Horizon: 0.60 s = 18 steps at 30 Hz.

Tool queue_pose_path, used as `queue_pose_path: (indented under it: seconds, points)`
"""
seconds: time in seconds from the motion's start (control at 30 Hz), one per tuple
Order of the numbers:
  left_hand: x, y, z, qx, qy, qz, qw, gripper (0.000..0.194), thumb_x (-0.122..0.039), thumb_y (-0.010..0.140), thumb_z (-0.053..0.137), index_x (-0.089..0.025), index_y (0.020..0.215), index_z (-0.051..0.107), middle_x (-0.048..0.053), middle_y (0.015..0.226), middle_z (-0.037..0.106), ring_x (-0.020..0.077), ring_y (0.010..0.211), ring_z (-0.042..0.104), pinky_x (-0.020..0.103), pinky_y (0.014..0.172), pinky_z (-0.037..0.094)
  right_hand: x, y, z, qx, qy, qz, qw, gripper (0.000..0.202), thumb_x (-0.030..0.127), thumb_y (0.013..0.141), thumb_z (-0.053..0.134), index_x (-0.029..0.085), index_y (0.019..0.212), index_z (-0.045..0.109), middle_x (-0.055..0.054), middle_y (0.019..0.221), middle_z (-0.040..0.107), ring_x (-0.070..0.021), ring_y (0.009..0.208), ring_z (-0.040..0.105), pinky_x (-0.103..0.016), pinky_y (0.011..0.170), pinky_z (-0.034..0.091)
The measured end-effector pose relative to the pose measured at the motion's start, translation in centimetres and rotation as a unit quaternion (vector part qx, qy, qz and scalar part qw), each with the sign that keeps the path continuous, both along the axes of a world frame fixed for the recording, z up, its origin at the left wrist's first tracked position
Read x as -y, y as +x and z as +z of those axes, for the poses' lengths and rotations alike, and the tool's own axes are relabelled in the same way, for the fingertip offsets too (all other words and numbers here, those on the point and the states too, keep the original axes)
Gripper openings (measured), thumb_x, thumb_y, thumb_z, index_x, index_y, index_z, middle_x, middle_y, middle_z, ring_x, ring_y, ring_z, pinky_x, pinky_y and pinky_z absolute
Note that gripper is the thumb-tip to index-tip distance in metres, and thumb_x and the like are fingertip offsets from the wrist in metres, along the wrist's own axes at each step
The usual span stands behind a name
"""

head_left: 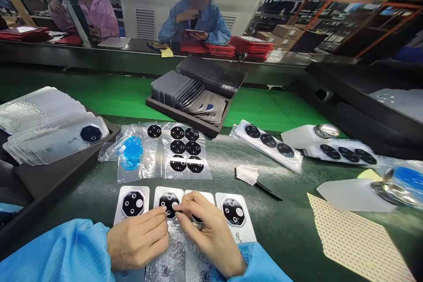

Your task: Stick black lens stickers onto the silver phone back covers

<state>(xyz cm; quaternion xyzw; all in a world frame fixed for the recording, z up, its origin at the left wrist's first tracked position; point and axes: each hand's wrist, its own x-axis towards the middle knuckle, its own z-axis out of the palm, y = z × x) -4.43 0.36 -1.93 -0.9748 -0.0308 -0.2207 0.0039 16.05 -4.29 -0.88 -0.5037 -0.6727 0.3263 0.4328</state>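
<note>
Four silvery plates lie side by side at the front, each with a black octagon carrying small rings. Over the second plate (165, 246), my left hand (140, 238) has its fingers pressed together, the tips at the left edge of its octagon (169, 200). My right hand (208, 233) is closed in a pinch of thumb and index finger at that octagon's right side. Whatever either hand holds is too small or hidden to make out. The third plate (211, 196) is partly under my right hand. The first (118, 196) and fourth (247, 229) lie outside my fingers.
Behind the plates lie clear bags with black octagons (178, 146) and blue film (132, 152). Plate stacks stand left (49, 114) and in a dark tray (188, 116). A black-handled tool (269, 190), white bottles (353, 194) and a dotted sheet (357, 238) lie right. Two people sit opposite.
</note>
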Motion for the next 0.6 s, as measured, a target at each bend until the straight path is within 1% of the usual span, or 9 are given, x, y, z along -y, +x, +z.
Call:
queue_pose_path:
  seconds: [0.07,0.13,0.2,0.27,0.33,0.4,0.47,0.6]
  points:
    - [0.0,0.1,0.0,0.004,0.005,0.002,1.0,0.02,-0.003,0.088,0.045,-0.005,0.085,0.064,0.011,0.084,0.068,0.0225,0.089,0.068,0.043,0.104,0.049,-0.4,-0.7,-0.6,0.022,0.024,0.001,0.999,0.018,0.013,0.088,0.052,0.02,0.095,0.068,-0.004,0.082,0.056,-0.0165,0.077,0.056,-0.029,0.066,0.046]
    - [0.0,0.1,0.0,0.004,0.008,0.004,1.0,0.018,-0.004,0.088,0.046,-0.005,0.085,0.064,0.011,0.084,0.068,0.0219,0.088,0.068,0.042,0.104,0.049,-0.5,-1.0,-1.0,0.017,0.032,0.002,0.999,0.021,0.01,0.088,0.05,0.021,0.095,0.067,-0.003,0.083,0.056,-0.0162,0.077,0.057,-0.028,0.066,0.046]
    - [0.0,0.1,0.0,0.004,0.008,0.004,1.0,0.017,-0.004,0.087,0.047,-0.006,0.084,0.064,0.011,0.083,0.068,0.0219,0.087,0.068,0.042,0.105,0.048,-0.5,-1.0,-1.3,-0.001,0.026,-0.001,1.0,0.022,0.008,0.087,0.05,0.021,0.096,0.065,-0.002,0.082,0.057,-0.0147,0.074,0.057,-0.026,0.064,0.046]
    - [0.0,0.1,0.0,0.004,0.005,0.001,1.0,0.018,-0.004,0.087,0.046,-0.006,0.084,0.064,0.011,0.082,0.067,0.0217,0.086,0.068,0.042,0.106,0.047,-0.4,-0.9,-1.4,-0.012,0.012,-0.01,1.0,0.022,0.008,0.086,0.051,0.021,0.101,0.06,0.0,0.081,0.058,-0.0136,0.071,0.057,-0.025,0.064,0.046]
    - [0.0,0.0,0.0,0.009,0.001,0.001,1.0,0.018,-0.004,0.087,0.046,-0.006,0.083,0.063,0.011,0.081,0.067,0.0217,0.085,0.068,0.042,0.106,0.047,-0.3,-0.8,-1.5,-0.005,0.004,-0.009,1.0,0.02,0.009,0.087,0.051,0.021,0.102,0.056,0.0,0.081,0.058,-0.0135,0.07,0.056,-0.025,0.065,0.047]
    - [0.1,0.0,-0.1,0.01,-0.003,0.004,1.0,0.018,-0.004,0.087,0.045,-0.006,0.084,0.063,0.011,0.081,0.067,0.0213,0.084,0.067,0.042,0.105,0.047,-0.2,-0.8,-1.6,0.027,0.013,0.006,1.0,0.013,0.01,0.089,0.051,0.021,0.096,0.055,-0.002,0.084,0.056,-0.0146,0.074,0.055,-0.027,0.065,0.047]
    - [0.1,0.0,-0.2,0.009,-0.004,0.006,1.0,0.019,-0.004,0.087,0.045,-0.006,0.085,0.064,0.011,0.082,0.067,0.0209,0.084,0.067,0.041,0.105,0.047,-0.1,-0.9,-1.9,0.077,0.037,0.016,0.996,0.01,0.01,0.09,0.051,0.02,0.09,0.053,-0.005,0.091,0.053,-0.0169,0.081,0.054,-0.029,0.069,0.047]
    - [0.1,0.0,-0.4,0.013,0.008,0.007,1.0,0.019,-0.005,0.087,0.045,-0.006,0.085,0.064,0.011,0.084,0.067,0.022,0.086,0.067,0.041,0.105,0.047,0.1,-1.1,-2.2,0.161,0.083,0.018,0.983,0.017,0.004,0.089,0.047,0.018,0.096,0.052,-0.009,0.102,0.045,-0.0206,0.093,0.048,-0.035,0.077,0.047]
